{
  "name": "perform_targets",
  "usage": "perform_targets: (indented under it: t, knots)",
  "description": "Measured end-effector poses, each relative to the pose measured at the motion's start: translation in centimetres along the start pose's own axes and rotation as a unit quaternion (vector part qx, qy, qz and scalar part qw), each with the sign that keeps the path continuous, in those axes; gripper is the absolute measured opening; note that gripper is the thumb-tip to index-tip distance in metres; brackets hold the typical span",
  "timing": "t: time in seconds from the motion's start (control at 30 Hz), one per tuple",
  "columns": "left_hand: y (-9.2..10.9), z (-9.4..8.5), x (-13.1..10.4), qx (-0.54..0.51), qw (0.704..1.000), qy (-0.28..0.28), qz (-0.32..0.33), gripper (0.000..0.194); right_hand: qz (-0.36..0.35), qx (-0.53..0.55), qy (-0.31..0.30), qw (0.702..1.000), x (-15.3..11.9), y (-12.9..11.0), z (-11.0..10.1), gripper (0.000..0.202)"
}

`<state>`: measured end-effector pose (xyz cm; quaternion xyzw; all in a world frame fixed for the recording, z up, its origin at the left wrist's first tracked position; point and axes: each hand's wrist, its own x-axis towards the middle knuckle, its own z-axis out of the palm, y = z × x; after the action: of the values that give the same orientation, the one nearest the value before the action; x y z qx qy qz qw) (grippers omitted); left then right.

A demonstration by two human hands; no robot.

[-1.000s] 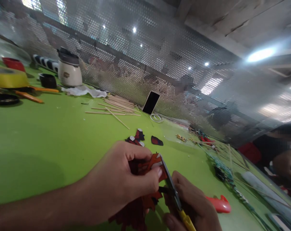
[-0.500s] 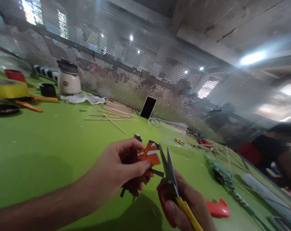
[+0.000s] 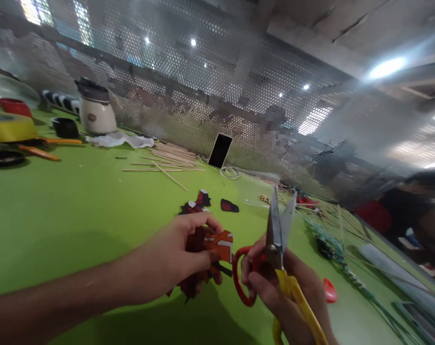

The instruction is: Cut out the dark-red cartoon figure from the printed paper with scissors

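Note:
My left hand [image 3: 181, 258] pinches a bundle of flat cut-out pieces between thumb and fingers. The front one is an orange and white cut-out [image 3: 219, 247]; dark red and black pieces stick out behind and below it. In my right hand [image 3: 289, 292] is a pair of scissors [image 3: 275, 239] with red and yellow handles. Their blades point upward, spread apart, to the right of the cut-outs and not touching them. Just beyond my left hand, dark cut-outs with white round spots [image 3: 203, 197] lie on the green table [image 3: 95, 211], beside a small dark red and black piece [image 3: 229, 206].
Behind lie thin wooden sticks [image 3: 174, 157], a propped phone [image 3: 220, 150] and a coiled white cable [image 3: 230, 172]. Tape [image 3: 11, 128] and a jug [image 3: 97, 108] are at left. A red plastic piece [image 3: 329, 291] and green braided cord [image 3: 343, 273] lie at right, near another person [image 3: 400, 211].
My right hand has raised the scissors and turned them upright, away from the cut-outs. A small dark piece now shows on the table beyond my left hand, which still grips its bundle.

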<state>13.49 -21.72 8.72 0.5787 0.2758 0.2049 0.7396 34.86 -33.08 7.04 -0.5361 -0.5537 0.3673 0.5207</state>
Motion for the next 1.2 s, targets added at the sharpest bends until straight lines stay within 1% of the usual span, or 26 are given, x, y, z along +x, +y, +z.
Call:
perform_targets:
  t: [0.1,0.17,0.23,0.33,0.37,0.43,0.5,0.57,0.6,0.67,0.73,0.8,0.83,0.87,0.93,1.0,1.03,1.07,1.13,1.2]
  knots:
    - [-0.1,-0.1,0.0,0.003,0.999,-0.009,0.036,0.018,0.006,-0.012,-0.043,0.999,0.0,0.4,-0.7,0.027]
    - [-0.2,-0.4,0.2,0.003,0.998,-0.001,0.060,0.019,0.024,-0.032,-0.065,0.997,0.1,0.2,-0.9,0.037]
    - [-0.1,-0.7,0.3,0.008,0.997,0.016,0.076,0.028,0.037,-0.070,-0.083,0.993,0.5,-0.4,-1.3,0.044]
    - [0.1,-1.5,0.8,0.021,0.994,0.053,0.096,0.046,0.001,-0.145,-0.099,0.985,1.3,-1.6,-2.0,0.058]
    - [0.2,-1.8,1.0,0.027,0.993,0.063,0.100,0.047,-0.012,-0.161,-0.108,0.981,1.6,-2.0,-2.3,0.063]
    - [0.3,-2.3,1.4,0.036,0.990,0.080,0.107,0.036,-0.016,-0.167,-0.128,0.977,2.1,-2.6,-2.8,0.071]
    - [0.2,-2.7,1.9,0.043,0.987,0.098,0.116,0.024,0.024,-0.146,-0.158,0.976,2.3,-3.0,-3.3,0.071]
    - [0.1,-3.0,2.1,0.047,0.983,0.122,0.125,0.020,0.078,-0.123,-0.189,0.971,2.4,-3.4,-3.7,0.069]
    - [0.0,-3.1,2.2,0.048,0.981,0.136,0.129,0.020,0.093,-0.116,-0.200,0.968,2.4,-3.5,-3.8,0.067]
    - [0.1,-3.3,2.2,0.049,0.975,0.166,0.136,0.022,0.097,-0.108,-0.207,0.968,2.4,-3.5,-4.2,0.063]
    - [0.3,-3.4,2.1,0.050,0.969,0.198,0.140,0.030,0.092,-0.091,-0.203,0.970,2.2,-3.1,-4.3,0.059]
    - [0.5,-3.5,2.1,0.052,0.964,0.221,0.141,0.041,0.090,-0.064,-0.194,0.975,2.1,-2.3,-4.0,0.053]
    - [0.6,-3.5,2.0,0.054,0.963,0.224,0.140,0.044,0.091,-0.050,-0.180,0.978,2.0,-1.8,-3.6,0.049]
    - [0.7,-3.5,2.0,0.054,0.963,0.222,0.140,0.047,0.086,-0.040,-0.153,0.984,2.0,-1.3,-3.2,0.045]
    - [0.7,-3.3,1.9,0.055,0.968,0.200,0.138,0.052,0.105,-0.019,-0.071,0.992,2.0,-0.7,-2.2,0.038]
    - [0.4,-3.1,1.9,0.056,0.978,0.153,0.131,0.055,0.101,-0.009,-0.007,0.995,2.0,-0.3,-1.3,0.037]
    - [0.2,-3.0,1.9,0.059,0.983,0.121,0.123,0.056,0.086,-0.008,0.012,0.996,2.0,-0.1,-0.9,0.041]
    - [-0.1,-2.8,1.9,0.063,0.988,0.086,0.113,0.056,0.069,-0.004,0.015,0.997,2.1,0.0,-0.7,0.046]
    - [-0.7,-2.7,1.9,0.073,0.993,0.023,0.093,0.054,0.053,0.012,0.000,0.999,2.2,0.3,-0.5,0.052]
    - [-1.2,-2.7,1.9,0.079,0.993,-0.016,0.081,0.052,0.060,0.035,-0.027,0.997,2.5,0.8,-0.4,0.049]
